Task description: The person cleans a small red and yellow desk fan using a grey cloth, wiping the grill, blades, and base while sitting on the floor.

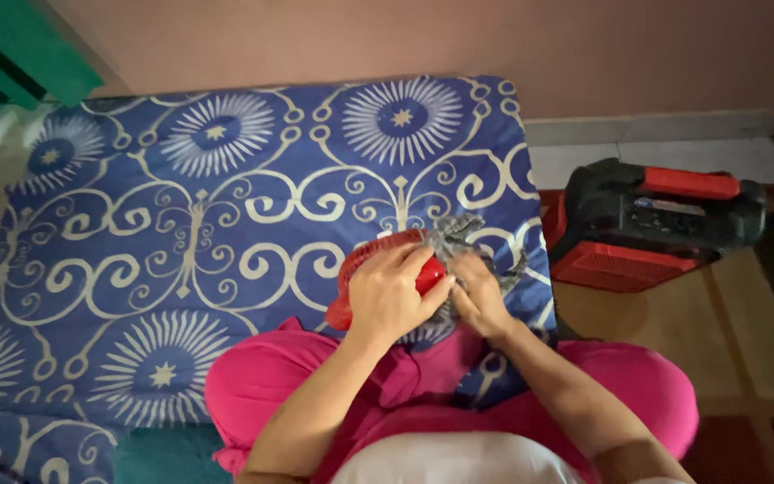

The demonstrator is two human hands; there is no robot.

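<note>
My left hand (pixel 391 291) grips a red rounded plastic object (pixel 367 260), holding it just above my lap. My right hand (pixel 477 296) pinches a grey, crumpled piece of fabric or netting (pixel 454 235) that sits against the red object's right end. Both hands meet over the blue patterned mattress (pixel 226 206). My legs in pink trousers (pixel 638 385) are crossed under the hands. What the grey piece is attached to is hidden by my fingers.
A black and red boxy device with a red handle (pixel 656 224) stands on the floor to the right of the mattress. A pink wall runs along the back. Something green (pixel 20 54) sits at the top left corner.
</note>
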